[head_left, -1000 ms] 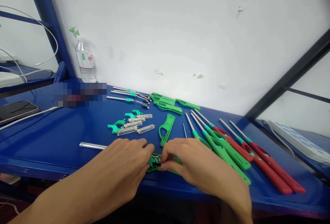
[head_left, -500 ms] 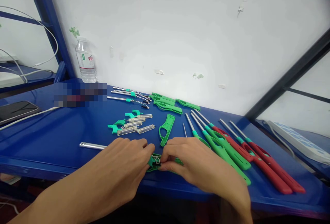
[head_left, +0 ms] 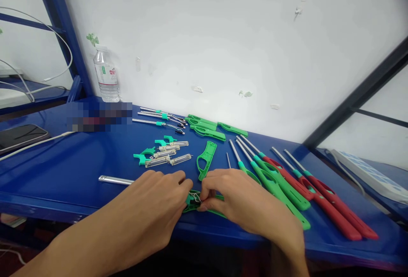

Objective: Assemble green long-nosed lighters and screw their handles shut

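Note:
Near the table's front edge, my left hand [head_left: 165,198] is closed on the left part of an open green lighter shell [head_left: 219,213]. A long metal tube [head_left: 114,180] sticks out to the left from beneath that hand. My right hand [head_left: 234,194] is in a pinch over the shell's middle, thumb and forefinger by the thin wires [head_left: 195,196] and a small black part. What exactly its fingertips hold is hidden. Just behind the hands lies a loose green shell half [head_left: 207,158]. Teal triggers [head_left: 140,158] and clear fuel tanks [head_left: 161,160] lie behind my left hand.
Metal tubes with wires [head_left: 148,122] and green shell halves [head_left: 205,133] lie toward the wall. Green lighters [head_left: 280,185] and red lighters [head_left: 338,209] lie right, near a screwdriver-like rod [head_left: 228,160]. A water bottle [head_left: 106,77], phone [head_left: 22,136] and cable are left.
Both hands stay at the shell with only slight shifts. The right fingers have moved a little, and slightly more of the shell shows below them.

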